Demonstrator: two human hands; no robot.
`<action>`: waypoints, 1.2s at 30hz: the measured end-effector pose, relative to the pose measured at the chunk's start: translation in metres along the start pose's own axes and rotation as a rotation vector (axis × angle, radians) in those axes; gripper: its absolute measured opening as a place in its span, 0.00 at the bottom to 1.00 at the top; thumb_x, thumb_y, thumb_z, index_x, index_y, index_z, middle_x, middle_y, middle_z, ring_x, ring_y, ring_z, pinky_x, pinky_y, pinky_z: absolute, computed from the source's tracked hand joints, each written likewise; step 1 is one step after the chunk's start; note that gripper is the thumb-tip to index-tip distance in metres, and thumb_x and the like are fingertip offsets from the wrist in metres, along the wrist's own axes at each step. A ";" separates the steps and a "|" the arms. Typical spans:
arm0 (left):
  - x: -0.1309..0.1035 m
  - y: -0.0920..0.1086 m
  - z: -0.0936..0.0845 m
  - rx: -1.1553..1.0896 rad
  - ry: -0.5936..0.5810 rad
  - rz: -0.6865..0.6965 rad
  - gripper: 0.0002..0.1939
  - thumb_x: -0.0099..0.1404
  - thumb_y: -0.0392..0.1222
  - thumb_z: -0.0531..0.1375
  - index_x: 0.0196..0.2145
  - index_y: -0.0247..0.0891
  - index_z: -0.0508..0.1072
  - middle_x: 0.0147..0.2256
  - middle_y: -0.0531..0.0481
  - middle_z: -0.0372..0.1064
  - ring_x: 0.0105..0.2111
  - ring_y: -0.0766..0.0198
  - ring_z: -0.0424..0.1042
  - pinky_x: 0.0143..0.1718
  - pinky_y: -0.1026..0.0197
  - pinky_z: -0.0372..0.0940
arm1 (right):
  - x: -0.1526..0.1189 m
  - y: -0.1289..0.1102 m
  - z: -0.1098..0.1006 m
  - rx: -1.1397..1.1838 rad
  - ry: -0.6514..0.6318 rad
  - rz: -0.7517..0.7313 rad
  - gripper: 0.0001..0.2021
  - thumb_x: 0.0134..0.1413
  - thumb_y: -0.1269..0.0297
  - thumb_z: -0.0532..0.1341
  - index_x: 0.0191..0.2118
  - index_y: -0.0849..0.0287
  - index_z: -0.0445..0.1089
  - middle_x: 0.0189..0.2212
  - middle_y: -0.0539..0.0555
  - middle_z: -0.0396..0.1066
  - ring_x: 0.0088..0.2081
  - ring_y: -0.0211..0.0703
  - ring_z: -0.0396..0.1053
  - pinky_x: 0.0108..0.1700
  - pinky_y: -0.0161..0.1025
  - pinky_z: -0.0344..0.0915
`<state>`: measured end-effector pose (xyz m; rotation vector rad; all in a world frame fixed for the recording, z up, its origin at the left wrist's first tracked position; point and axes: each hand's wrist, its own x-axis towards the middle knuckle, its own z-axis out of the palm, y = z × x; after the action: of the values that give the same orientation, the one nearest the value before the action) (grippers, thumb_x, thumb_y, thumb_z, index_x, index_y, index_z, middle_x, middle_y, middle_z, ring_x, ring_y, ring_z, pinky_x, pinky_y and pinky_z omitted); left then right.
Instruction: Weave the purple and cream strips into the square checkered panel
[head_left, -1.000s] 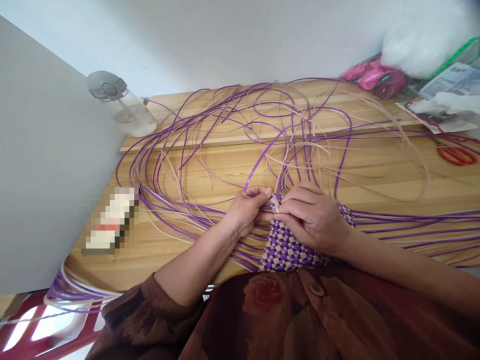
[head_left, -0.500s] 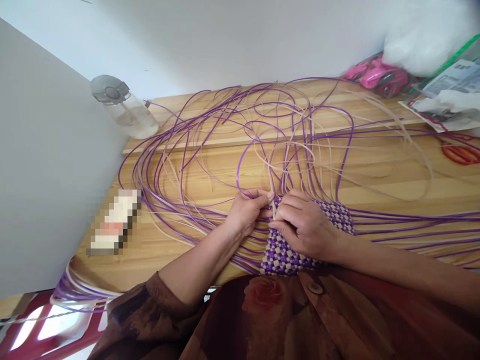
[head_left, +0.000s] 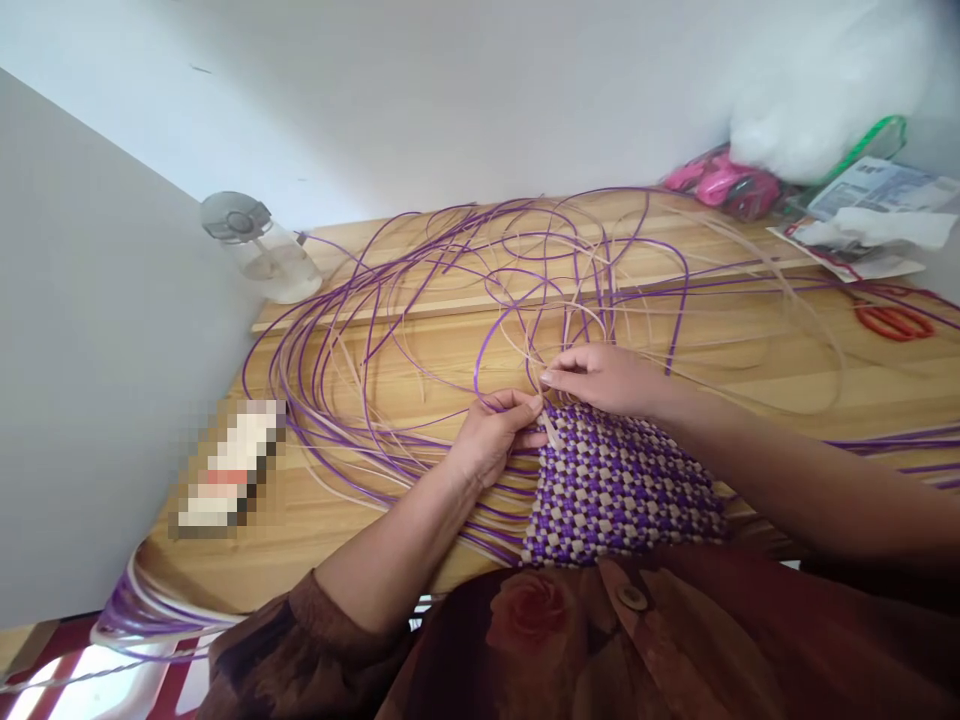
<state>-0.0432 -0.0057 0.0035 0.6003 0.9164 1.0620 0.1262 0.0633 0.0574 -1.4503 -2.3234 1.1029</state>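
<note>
A woven piece [head_left: 622, 490] in a purple and beige check lies at the table's front edge, against my clothing. Long purple and beige strands run out from its sides and far edge. At its far left corner, my left hand [head_left: 487, 440] pinches a pale beige strand [head_left: 553, 432] between thumb and forefinger. Just above that corner is my right hand [head_left: 607, 380], thumb and forefinger pressed together on a thin strand near the left fingertips. Its palm hovers over the far edge of the weave and hides part of it.
Loose purple strands [head_left: 367, 300] loop across the wooden table [head_left: 435, 345]. A clear bottle [head_left: 281, 265] stands at the back left, near a blurred-out item [head_left: 232, 465]. Red-handled scissors [head_left: 892, 318], papers [head_left: 862, 190] and a pink bagged item [head_left: 724, 185] lie to the right.
My right hand has lifted off the weave and moved up to the strand above the corner, uncovering more of the check. My left hand keeps its pinch. The view has tilted slightly up.
</note>
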 end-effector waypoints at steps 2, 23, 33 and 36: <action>0.000 0.000 0.001 -0.005 0.002 -0.001 0.22 0.41 0.50 0.76 0.25 0.31 0.73 0.25 0.51 0.69 0.24 0.71 0.68 0.25 0.68 0.70 | 0.004 0.001 0.006 0.093 -0.073 -0.024 0.21 0.56 0.46 0.57 0.28 0.61 0.71 0.22 0.48 0.63 0.25 0.35 0.57 0.29 0.36 0.51; 0.004 0.014 -0.001 -0.018 0.039 -0.246 0.22 0.72 0.47 0.51 0.28 0.31 0.74 0.27 0.45 0.71 0.24 0.66 0.71 0.21 0.65 0.70 | 0.012 0.014 -0.021 0.051 -0.172 0.011 0.30 0.62 0.41 0.51 0.28 0.63 0.75 0.27 0.56 0.74 0.29 0.39 0.67 0.32 0.36 0.60; 0.012 0.073 -0.050 -0.080 0.438 0.276 0.14 0.69 0.47 0.57 0.32 0.34 0.72 0.21 0.52 0.69 0.22 0.69 0.72 0.23 0.70 0.64 | -0.012 0.033 0.006 0.052 0.006 -0.105 0.21 0.63 0.49 0.53 0.37 0.57 0.78 0.35 0.52 0.78 0.38 0.45 0.72 0.40 0.38 0.61; 0.011 0.108 -0.080 -0.287 0.544 0.502 0.07 0.69 0.39 0.56 0.32 0.37 0.67 0.19 0.59 0.61 0.20 0.74 0.66 0.23 0.73 0.60 | -0.012 0.043 0.013 0.110 0.055 -0.122 0.19 0.62 0.51 0.54 0.37 0.58 0.78 0.35 0.52 0.78 0.38 0.45 0.72 0.41 0.38 0.62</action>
<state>-0.1605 0.0460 0.0444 0.3016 1.0762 1.8329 0.1559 0.0576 0.0218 -1.2660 -2.2433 1.1235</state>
